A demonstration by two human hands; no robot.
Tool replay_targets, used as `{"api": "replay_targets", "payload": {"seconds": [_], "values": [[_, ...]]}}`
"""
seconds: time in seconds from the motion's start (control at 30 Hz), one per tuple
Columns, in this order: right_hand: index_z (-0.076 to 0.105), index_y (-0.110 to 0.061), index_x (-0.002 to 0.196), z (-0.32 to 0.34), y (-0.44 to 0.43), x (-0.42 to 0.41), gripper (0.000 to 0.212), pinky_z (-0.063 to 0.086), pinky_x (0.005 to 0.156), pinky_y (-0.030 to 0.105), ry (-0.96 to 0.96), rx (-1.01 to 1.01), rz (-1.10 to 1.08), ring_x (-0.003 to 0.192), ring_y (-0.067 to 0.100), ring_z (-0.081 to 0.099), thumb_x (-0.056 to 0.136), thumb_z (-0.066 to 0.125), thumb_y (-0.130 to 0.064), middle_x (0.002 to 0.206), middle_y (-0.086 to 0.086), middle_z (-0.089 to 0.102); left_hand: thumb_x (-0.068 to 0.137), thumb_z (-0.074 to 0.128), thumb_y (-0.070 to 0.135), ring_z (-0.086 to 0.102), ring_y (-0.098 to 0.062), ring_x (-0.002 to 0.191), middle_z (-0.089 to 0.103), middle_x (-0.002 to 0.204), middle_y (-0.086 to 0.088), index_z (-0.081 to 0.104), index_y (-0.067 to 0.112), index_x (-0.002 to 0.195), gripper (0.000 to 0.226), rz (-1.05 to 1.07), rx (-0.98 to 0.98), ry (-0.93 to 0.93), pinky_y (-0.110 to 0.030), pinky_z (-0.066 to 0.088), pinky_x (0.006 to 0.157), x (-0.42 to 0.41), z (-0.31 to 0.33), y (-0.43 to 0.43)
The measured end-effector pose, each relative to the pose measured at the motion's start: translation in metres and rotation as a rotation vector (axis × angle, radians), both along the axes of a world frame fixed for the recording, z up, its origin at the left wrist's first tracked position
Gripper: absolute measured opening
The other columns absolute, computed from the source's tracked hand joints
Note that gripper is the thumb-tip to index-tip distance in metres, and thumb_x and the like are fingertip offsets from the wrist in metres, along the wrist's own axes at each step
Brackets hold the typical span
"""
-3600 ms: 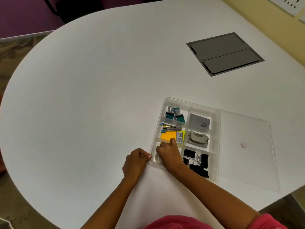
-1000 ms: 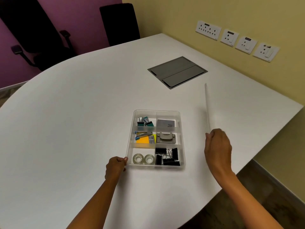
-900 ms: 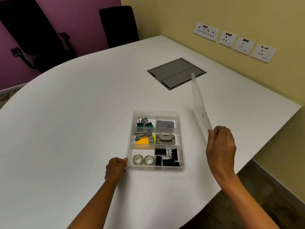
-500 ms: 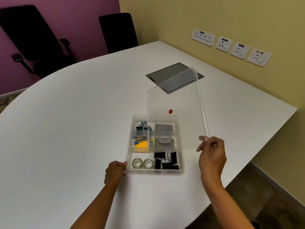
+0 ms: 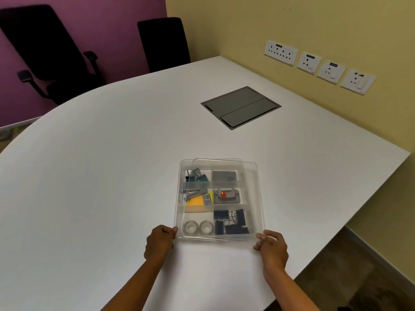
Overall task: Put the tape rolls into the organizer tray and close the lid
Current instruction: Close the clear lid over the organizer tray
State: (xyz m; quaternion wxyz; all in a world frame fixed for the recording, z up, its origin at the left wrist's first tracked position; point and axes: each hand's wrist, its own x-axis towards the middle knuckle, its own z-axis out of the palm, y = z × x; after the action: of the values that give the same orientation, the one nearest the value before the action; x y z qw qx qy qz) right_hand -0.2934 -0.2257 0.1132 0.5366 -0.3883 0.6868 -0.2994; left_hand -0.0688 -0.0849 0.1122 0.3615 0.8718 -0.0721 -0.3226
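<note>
The left hand [image 5: 160,243] is closed on the near left corner of the organizer tray [image 5: 179,176]. The right hand [image 5: 272,250] pinches the near right corner of the clear lid [image 5: 251,182], which is laid over the tray, skewed slightly right. Two tape rolls [image 5: 198,227] are seen in the near left compartment, beside black binder clips [image 5: 231,222]. The tray rests on the white table [image 5: 101,176].

Both bare forearms reach forward from the bottom edge, roughly parallel, left arm angled slightly rightward. Left hand [image 5: 160,242] is curled into a loose fist, knuckles up, thumb and fingertips [image 5: 174,230] pinched together at its front right. Right hand [image 5: 272,249] is palm-down, fingers bent, thumb and forefinger closed in a pinch at its front left.
</note>
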Motion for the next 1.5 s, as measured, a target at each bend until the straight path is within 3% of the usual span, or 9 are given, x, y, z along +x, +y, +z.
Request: {"api": "replay_targets", "payload": {"seconds": [0.2, 0.4, 0.57, 0.77, 0.93, 1.07, 1.17, 1.37, 1.5], "values": [[0.063, -0.007, 0.103, -0.003, -0.004, 0.008, 0.011, 0.05, 0.065, 0.026, 0.076, -0.067, 0.091, 0.064, 0.022, 0.066, 0.093, 0.057, -0.007, 0.084, 0.018, 0.071, 0.096, 0.05, 0.038, 0.07, -0.03, 0.082, 0.072, 0.085, -0.009, 0.064, 0.011, 0.085, 0.032, 0.068, -0.016, 0.0, -0.041, 0.052, 0.086, -0.005, 0.0, -0.002], [0.064, -0.006, 0.097, -0.007, -0.011, 0.009, 0.009, 0.044, 0.053, 0.019, 0.097, -0.063, 0.141, 0.061, 0.017, 0.062, 0.09, 0.063, -0.009, 0.09, 0.016, 0.069, 0.089, 0.059, 0.046, 0.069, -0.029, 0.085, 0.069, 0.085, -0.003, 0.059, 0.015, 0.091, 0.03, 0.052, -0.024, 0.027, -0.039, 0.05, 0.084, -0.011, 0.002, 0.0], [0.068, -0.002, 0.093, -0.008, -0.028, -0.001, 0.007, 0.054, 0.076, 0.035, 0.007, 0.09, 0.225, 0.065, 0.023, 0.062, 0.086, 0.067, -0.006, 0.084, 0.018, 0.068, 0.088, 0.063, 0.042, 0.069, -0.03, 0.086, 0.069, 0.083, -0.003, 0.06, 0.016, 0.089, 0.026, 0.046, -0.02, 0.056, -0.042, 0.053, 0.086, -0.006, 0.003, 0.001], [0.067, 0.003, 0.083, -0.003, -0.049, -0.006, 0.002, 0.055, 0.059, 0.025, 0.003, 0.188, 0.384, 0.058, 0.023, 0.062, 0.082, 0.069, 0.004, 0.07, 0.016, 0.066, 0.086, 0.067, 0.036, 0.07, -0.028, 0.08, 0.067, 0.073, 0.002, 0.06, 0.025, 0.073, 0.019, 0.074, -0.044, 0.133, -0.042, 0.055, 0.082, -0.001, 0.002, 0.0], [0.067, 0.004, 0.08, -0.002, -0.063, -0.004, 0.004, 0.057, 0.069, 0.032, 0.065, 0.216, 0.479, 0.058, 0.025, 0.064, 0.081, 0.071, 0.003, 0.069, 0.017, 0.067, 0.083, 0.073, 0.028, 0.068, -0.019, 0.071, 0.069, 0.077, 0.003, 0.065, 0.024, 0.074, 0.013, 0.079, -0.068, 0.167, -0.03, 0.047, 0.068, 0.005, 0.0, 0.003], [0.065, 0.005, 0.074, -0.003, -0.066, 0.0, 0.011, 0.058, 0.046, 0.021, 0.08, 0.252, 0.482, 0.054, 0.024, 0.061, 0.085, 0.066, 0.004, 0.066, 0.017, 0.063, 0.081, 0.074, 0.021, 0.067, -0.018, 0.068, 0.069, 0.075, 0.003, 0.066, 0.025, 0.072, 0.013, 0.092, -0.063, 0.182, -0.028, 0.045, 0.065, 0.006, -0.003, 0.005], [0.063, 0.002, 0.068, -0.003, -0.067, 0.003, 0.02, 0.055, 0.04, 0.019, 0.104, 0.285, 0.495, 0.053, 0.023, 0.058, 0.087, 0.063, 0.003, 0.063, 0.015, 0.06, 0.082, 0.073, 0.019, 0.066, -0.019, 0.067, 0.069, 0.073, 0.002, 0.065, 0.026, 0.071, 0.015, 0.1, -0.063, 0.194, -0.027, 0.043, 0.062, 0.007, -0.005, 0.006], [0.054, -0.003, 0.064, -0.006, -0.064, 0.013, 0.033, 0.045, 0.051, 0.028, 0.202, 0.318, 0.565, 0.051, 0.021, 0.046, 0.096, 0.047, 0.002, 0.059, 0.012, 0.05, 0.084, 0.057, 0.006, 0.046, -0.02, 0.052, 0.054, 0.057, -0.007, 0.061, 0.016, 0.061, 0.026, 0.049, -0.007, 0.272, -0.021, 0.03, 0.049, 0.01, -0.01, -0.002], [0.056, -0.002, 0.065, -0.003, -0.069, 0.009, 0.027, 0.05, 0.061, 0.031, 0.282, 0.274, 0.614, 0.055, 0.024, 0.052, 0.091, 0.059, -0.003, 0.062, 0.016, 0.057, 0.086, 0.059, 0.006, 0.043, -0.019, 0.054, 0.052, 0.06, -0.007, 0.061, 0.015, 0.068, 0.02, -0.015, 0.016, 0.356, -0.022, 0.028, 0.051, 0.019, -0.007, 0.0]]}}
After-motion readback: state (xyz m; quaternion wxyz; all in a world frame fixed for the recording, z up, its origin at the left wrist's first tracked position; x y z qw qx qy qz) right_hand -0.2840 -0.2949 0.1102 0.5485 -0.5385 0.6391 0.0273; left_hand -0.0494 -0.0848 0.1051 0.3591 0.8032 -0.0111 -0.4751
